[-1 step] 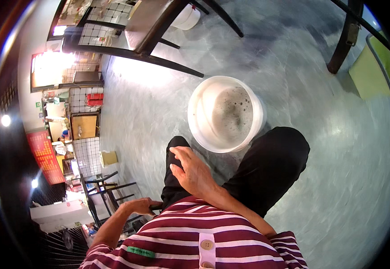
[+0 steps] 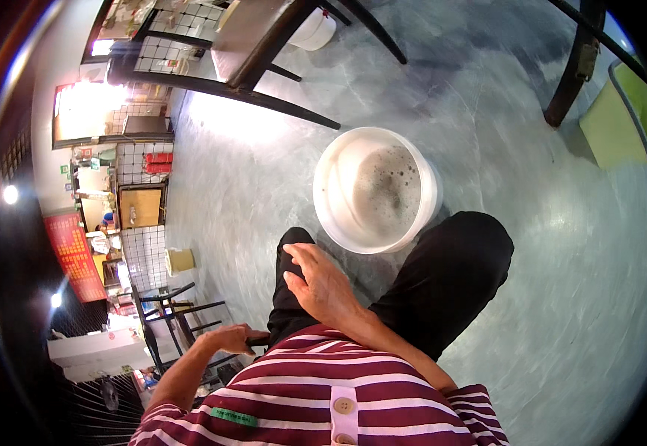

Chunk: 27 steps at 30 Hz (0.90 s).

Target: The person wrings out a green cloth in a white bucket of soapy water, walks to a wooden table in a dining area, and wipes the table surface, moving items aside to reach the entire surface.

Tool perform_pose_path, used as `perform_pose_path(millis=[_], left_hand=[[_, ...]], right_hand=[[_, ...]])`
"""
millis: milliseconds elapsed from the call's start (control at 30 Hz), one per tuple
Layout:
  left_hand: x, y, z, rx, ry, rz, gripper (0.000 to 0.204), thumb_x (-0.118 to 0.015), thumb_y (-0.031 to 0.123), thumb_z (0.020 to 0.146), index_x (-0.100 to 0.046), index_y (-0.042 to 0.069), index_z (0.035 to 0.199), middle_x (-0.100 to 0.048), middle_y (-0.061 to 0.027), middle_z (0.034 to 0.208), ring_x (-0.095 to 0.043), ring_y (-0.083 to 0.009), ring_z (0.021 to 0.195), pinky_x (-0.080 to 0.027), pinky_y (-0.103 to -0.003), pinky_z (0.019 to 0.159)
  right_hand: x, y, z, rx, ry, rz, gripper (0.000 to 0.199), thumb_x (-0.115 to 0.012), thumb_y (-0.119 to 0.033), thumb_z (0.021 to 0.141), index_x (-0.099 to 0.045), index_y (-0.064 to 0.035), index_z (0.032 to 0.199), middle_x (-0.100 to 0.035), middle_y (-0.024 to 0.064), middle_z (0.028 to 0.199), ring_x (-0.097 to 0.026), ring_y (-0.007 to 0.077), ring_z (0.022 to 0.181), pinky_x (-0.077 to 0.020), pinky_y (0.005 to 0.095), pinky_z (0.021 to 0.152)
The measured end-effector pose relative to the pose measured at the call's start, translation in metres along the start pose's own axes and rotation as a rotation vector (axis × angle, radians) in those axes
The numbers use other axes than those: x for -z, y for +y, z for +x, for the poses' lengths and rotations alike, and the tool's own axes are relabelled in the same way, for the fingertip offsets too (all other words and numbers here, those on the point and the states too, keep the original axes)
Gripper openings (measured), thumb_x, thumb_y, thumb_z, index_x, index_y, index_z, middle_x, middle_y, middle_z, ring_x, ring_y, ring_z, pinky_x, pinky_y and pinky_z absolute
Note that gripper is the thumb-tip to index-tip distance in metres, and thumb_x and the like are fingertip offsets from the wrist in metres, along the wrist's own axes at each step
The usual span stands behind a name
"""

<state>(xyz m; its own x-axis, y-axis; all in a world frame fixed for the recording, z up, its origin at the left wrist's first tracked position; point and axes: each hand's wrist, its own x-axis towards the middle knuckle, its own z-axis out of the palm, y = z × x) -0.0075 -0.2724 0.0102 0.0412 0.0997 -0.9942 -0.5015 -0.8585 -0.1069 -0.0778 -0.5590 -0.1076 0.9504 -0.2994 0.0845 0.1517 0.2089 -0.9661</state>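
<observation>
So the round white plastic bucket sits on the glossy grey-blue floor, right in front of the person's knees and pretty much between them. It's upright, with murky water and a patch of foam inside, mostly toward its right half.

The right hand lies flat on the left thigh of the black trousers, fingers loosely spread, palm down, not clamped on anything. It's near the bucket's lower rim but not touching it.

The left hand is down beside the hip, fingers curled over the edge of something dark, looks like the seat of a black chair, though I can't tell exactly what it's gripping.

The person wears a maroon and white striped shirt with buttons down the front.

Further out, a dark-legged table stands beyond the bucket toward the top edge, with a second white container under it. A lime green panel leans at the far right, beside another dark table leg. White wire-grid shelving runs along the left.
</observation>
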Motion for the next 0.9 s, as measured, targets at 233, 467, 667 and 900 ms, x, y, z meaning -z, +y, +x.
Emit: perform_pose_path(millis=[233, 467, 667, 900], left_hand=[[0.044, 0.075, -0.024, -0.098, -0.031, -0.203, 0.089, -0.064, 0.005, 0.075, -0.026, 0.028, 0.151, -0.047, -0.0217, 0.135, -0.044, -0.0352, 0.126, -0.035, -0.044, 0.103], [0.017, 0.051, -0.005, 0.16, -0.094, 0.151, 0.08, -0.055, 0.014, 0.083, -0.019, 0.027, 0.153, -0.051, -0.0213, 0.128, -0.063, -0.0348, 0.094, -0.05, -0.045, 0.083], [0.043, 0.073, 0.001, 0.073, -0.156, -0.092, 0.085, -0.055, 0.016, 0.082, -0.012, 0.031, 0.154, -0.051, -0.0206, 0.124, -0.059, -0.0323, 0.099, -0.05, -0.046, 0.081], [0.031, 0.056, -0.013, 0.118, -0.188, 0.044, 0.087, -0.056, 0.008, 0.073, -0.026, 0.031, 0.151, -0.058, -0.0201, 0.109, -0.057, -0.0372, 0.107, -0.043, -0.045, 0.096]], right_hand=[[0.002, 0.007, -0.001, -0.1, -0.11, -0.024, 0.044, -0.059, -0.017, 0.089, -0.048, 0.0005, 0.127, -0.053, 0.018, 0.123, -0.055, 0.0346, 0.111, -0.0466, 0.0426, 0.091], [0.002, 0.0, -0.005, -0.113, -0.124, -0.016, 0.042, -0.059, -0.015, 0.089, -0.048, -0.0028, 0.128, -0.054, 0.0158, 0.122, -0.058, 0.0324, 0.104, -0.0484, 0.0415, 0.086], [0.003, 0.004, -0.002, -0.049, -0.122, -0.078, 0.043, -0.06, -0.012, 0.088, -0.048, 0.0008, 0.127, -0.055, 0.0168, 0.119, -0.06, 0.0308, 0.099, -0.0496, 0.0411, 0.084], [0.002, 0.004, -0.001, -0.055, -0.124, -0.061, 0.044, -0.06, -0.012, 0.088, -0.048, 0.0004, 0.128, -0.055, 0.0164, 0.119, -0.061, 0.0306, 0.099, -0.0504, 0.0408, 0.083]])
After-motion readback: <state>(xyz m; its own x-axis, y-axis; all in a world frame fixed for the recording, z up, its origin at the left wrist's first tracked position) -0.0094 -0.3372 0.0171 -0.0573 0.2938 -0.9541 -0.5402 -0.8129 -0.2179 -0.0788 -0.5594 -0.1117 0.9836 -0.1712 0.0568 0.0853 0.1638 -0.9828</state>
